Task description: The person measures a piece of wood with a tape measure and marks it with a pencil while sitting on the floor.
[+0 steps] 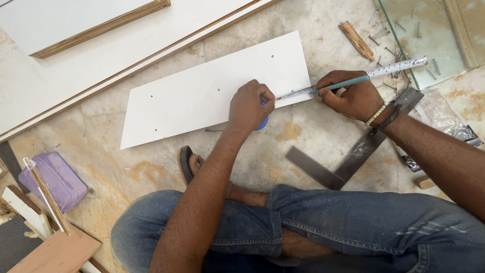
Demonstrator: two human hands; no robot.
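Note:
A white rectangular board [202,93] with a few small drilled holes lies on the stone floor. My left hand [248,105] is closed on a blue tape measure case [262,124] at the board's near right edge. The tape blade [399,65] runs out to the right past the board's corner. My right hand [353,96] holds a teal pencil [343,85] with its tip against the blade, just off the board's right end.
A steel try square [348,164] lies on the floor by my right wrist. Loose nails [384,38], a wood scrap [356,40] and a glass sheet [429,35] lie at the top right. Large white panels [76,65] lie top left, a purple box [53,179] left.

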